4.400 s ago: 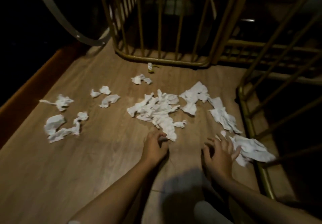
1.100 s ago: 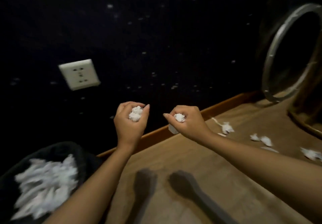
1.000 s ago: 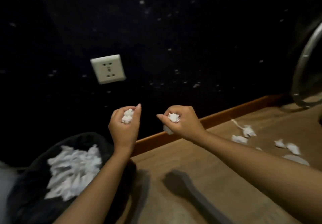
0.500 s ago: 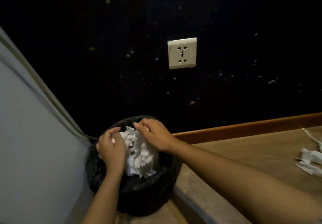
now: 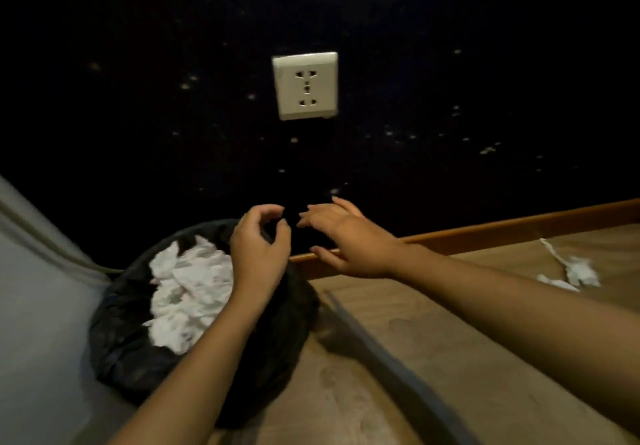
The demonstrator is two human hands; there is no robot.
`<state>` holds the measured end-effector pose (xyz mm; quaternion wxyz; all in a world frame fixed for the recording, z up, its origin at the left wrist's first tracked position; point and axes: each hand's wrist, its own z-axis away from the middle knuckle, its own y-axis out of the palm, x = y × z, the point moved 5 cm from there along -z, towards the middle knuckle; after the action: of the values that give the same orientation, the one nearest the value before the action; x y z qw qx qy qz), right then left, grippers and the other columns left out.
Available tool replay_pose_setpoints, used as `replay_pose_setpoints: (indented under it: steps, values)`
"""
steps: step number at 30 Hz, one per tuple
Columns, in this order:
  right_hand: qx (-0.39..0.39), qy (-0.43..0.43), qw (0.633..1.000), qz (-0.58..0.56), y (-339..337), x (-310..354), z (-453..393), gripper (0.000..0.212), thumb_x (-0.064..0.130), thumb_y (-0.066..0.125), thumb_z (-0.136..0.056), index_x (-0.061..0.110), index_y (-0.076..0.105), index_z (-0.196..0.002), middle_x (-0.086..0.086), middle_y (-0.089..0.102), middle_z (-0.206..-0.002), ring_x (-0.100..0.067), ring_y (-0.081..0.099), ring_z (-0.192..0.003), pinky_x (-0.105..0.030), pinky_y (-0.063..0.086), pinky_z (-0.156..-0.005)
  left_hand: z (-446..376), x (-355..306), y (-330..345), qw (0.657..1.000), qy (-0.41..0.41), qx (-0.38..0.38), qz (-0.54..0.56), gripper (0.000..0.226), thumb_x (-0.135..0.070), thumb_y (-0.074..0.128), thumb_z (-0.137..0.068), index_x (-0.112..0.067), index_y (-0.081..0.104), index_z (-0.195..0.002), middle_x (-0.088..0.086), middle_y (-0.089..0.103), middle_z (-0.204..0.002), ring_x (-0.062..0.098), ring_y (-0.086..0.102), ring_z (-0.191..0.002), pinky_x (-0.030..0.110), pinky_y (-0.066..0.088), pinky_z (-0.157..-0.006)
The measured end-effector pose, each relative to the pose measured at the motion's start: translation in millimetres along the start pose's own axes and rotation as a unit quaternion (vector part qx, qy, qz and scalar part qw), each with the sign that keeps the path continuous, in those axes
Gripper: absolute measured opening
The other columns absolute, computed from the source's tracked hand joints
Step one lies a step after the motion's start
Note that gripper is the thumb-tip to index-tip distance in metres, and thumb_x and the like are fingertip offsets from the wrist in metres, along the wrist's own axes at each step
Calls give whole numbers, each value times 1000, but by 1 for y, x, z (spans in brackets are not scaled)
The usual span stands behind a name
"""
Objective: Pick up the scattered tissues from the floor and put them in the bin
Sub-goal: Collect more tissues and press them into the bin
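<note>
A bin lined with a black bag [image 5: 121,347] stands at the lower left, and a heap of crumpled white tissues [image 5: 188,292] fills it. My left hand [image 5: 258,254] hovers over the bin's right side with curled, parted fingers and nothing in it. Just right of the bin, my right hand [image 5: 346,240] is raised with spread fingers, also empty. A few white tissues [image 5: 571,268] lie on the wooden floor at the far right.
A dark speckled wall with a white socket [image 5: 305,85] rises behind the bin. An orange wooden skirting [image 5: 502,233] runs along its foot. A pale grey surface [image 5: 31,323] borders the bin on the left. Wooden floor [image 5: 398,358] spreads to the right.
Both hands carried tissue wads to the bin, pressed them in and let go. They have since lifted up and rightward, empty.
</note>
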<state>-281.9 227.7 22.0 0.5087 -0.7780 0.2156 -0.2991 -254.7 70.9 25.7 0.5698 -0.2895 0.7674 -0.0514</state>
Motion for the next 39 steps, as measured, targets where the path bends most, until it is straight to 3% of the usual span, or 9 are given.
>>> replay_pose_setpoints:
  steps: [4, 9, 15, 23, 26, 28, 30, 33, 39]
  values:
    - [-3, 51, 998, 48, -44, -72, 78, 43, 26, 58, -90, 19, 51, -132, -2, 57, -133, -18, 39, -136, -39, 11, -119, 18, -36, 97, 992, 16, 124, -4, 11, -16, 62, -90, -18, 65, -101, -7, 65, -92, 4, 59, -86, 19, 45, -78]
    - [-67, 229, 971, 30, -73, -163, 219, 36, 28, 55, -91, 18, 55, -126, -2, 63, -118, -20, 51, -119, -39, 21, -116, 77, -62, 235, 961, -33, 272, -36, 9, -15, 63, -87, -20, 66, -94, -7, 63, -84, 1, 56, -73, 10, 43, -65]
    - [-87, 382, 920, 5, -78, -236, 401, 32, 25, 53, -87, 14, 64, -115, -4, 68, -112, -24, 59, -107, -40, 47, -95, 148, -89, 378, 893, -21, 431, -124, 20, -20, 66, -84, -14, 66, -103, 4, 66, -107, 20, 62, -101, 28, 48, -86]
    - [-9, 514, 857, 14, -71, -309, 585, 14, 28, 65, -85, 16, 62, -92, -7, 65, -99, -29, 59, -99, -36, 43, -84, 217, -90, 511, 834, -62, 506, -211, 65, -37, 71, -81, -16, 41, -135, 15, 24, -147, 31, 51, -117, 31, 43, -97]
    - [-30, 584, 811, 4, -72, -341, 626, 27, 43, 68, -83, 22, 51, -83, -6, 56, -95, -25, 54, -96, -32, 42, -80, 237, -74, 548, 826, -86, 501, -244, 111, -68, 78, -55, -28, 18, -140, 16, 10, -158, 41, 23, -141, 42, 34, -112]
    - [-61, 627, 777, -4, -69, -358, 643, 32, 47, 69, -82, 22, 50, -87, -7, 52, -96, -27, 54, -94, -29, 40, -76, 242, -71, 567, 833, -43, 491, -250, 119, -67, 79, -54, -29, 12, -146, 17, 2, -160, 40, -7, -147, 48, 21, -118]
    - [-54, 643, 764, -26, -55, -372, 651, 37, 46, 66, -85, 19, 55, -107, -12, 52, -109, -33, 56, -100, -32, 43, -81, 237, -74, 580, 851, 10, 474, -228, 120, -60, 83, -56, -28, 15, -149, 13, -11, -161, 37, -12, -147, 53, 19, -119]
    - [-21, 616, 786, -51, -30, -380, 645, 53, 46, 65, -86, 19, 54, -130, -16, 49, -121, -34, 54, -110, -34, 44, -91, 230, -71, 590, 873, 46, 433, -220, 119, -76, 74, -51, -33, 21, -148, 2, -9, -162, 36, -7, -148, 59, 13, -118]
    - [17, 493, 868, -59, 15, -353, 616, 40, 52, 60, -86, 26, 59, -117, -3, 46, -113, -19, 41, -112, -35, 45, -88, 260, -51, 611, 891, 32, 418, -176, 104, -86, 60, -58, -33, 33, -145, -4, 19, -160, 23, 11, -148, 50, 19, -119]
